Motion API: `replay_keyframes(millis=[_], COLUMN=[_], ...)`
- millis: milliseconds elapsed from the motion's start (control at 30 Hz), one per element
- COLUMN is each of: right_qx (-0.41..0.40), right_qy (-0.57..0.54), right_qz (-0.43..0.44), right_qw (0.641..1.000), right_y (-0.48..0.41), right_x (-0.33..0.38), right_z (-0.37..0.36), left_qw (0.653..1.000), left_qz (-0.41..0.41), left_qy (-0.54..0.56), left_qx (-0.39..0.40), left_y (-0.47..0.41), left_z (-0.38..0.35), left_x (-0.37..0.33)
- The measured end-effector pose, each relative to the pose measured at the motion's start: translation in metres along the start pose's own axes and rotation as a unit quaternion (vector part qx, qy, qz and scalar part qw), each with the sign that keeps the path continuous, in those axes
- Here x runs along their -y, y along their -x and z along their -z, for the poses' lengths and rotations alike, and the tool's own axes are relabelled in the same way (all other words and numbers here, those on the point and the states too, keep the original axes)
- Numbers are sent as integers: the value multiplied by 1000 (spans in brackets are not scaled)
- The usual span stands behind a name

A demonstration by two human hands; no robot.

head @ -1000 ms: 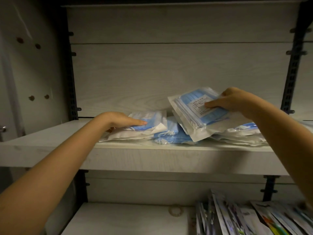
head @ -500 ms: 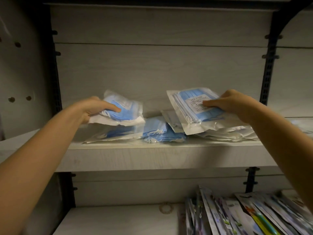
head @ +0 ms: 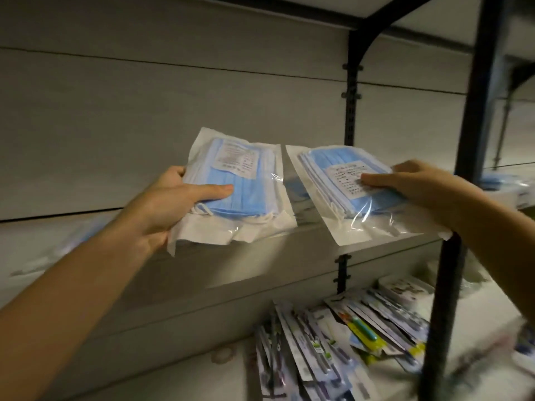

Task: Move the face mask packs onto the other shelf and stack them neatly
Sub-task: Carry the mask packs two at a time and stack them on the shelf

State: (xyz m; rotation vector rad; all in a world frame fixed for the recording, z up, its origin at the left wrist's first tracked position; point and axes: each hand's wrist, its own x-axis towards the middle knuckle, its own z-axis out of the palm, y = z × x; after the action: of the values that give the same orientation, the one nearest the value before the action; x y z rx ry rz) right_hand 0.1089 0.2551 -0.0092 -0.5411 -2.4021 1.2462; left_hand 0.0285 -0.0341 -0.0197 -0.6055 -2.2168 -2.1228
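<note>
My left hand [head: 165, 204] grips one clear pack of blue face masks [head: 246, 198], thumb on top, held in the air in front of the grey shelf [head: 312, 244]. My right hand [head: 417, 186] grips a second pack of blue masks [head: 341, 183] with a white label, tilted, just right of the first. Both packs hang above the shelf's front edge and are apart from each other. Further blue mask packs [head: 492, 180] lie on the neighbouring shelf at the far right, behind the black post.
A black upright post [head: 451, 256] stands close in front of my right forearm. Black bracket rails [head: 350, 111] run up the back wall. On the lower shelf [head: 179, 380] lie several flat printed packets [head: 347, 342], fanned out.
Both hands have lifted their packs off the pile and carried them to the right. The view has swung right, so the pile has slid out to the blurred left.
</note>
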Motion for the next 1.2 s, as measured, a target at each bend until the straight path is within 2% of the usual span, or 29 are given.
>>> replay_keyframes(millis=[233, 467, 767, 1200], right_qx=[-79, -139, -155, -146], right_qy=[-12, -37, -38, -8], right_qz=[-61, -130, -139, -128], right_qw=[995, 981, 977, 981], right_y=[47, 76, 65, 17], right_x=[-54, -100, -163, -264], right_z=[55, 109, 195, 340], left_qw=[994, 983, 977, 982], left_qz=[-12, -1, -7, -14], left_qy=[26, 40, 31, 50], left_qx=[109, 178, 209, 180], left_y=[-8, 0, 22, 32], left_z=[-81, -154, -260, -444], left_x=[22, 31, 22, 10])
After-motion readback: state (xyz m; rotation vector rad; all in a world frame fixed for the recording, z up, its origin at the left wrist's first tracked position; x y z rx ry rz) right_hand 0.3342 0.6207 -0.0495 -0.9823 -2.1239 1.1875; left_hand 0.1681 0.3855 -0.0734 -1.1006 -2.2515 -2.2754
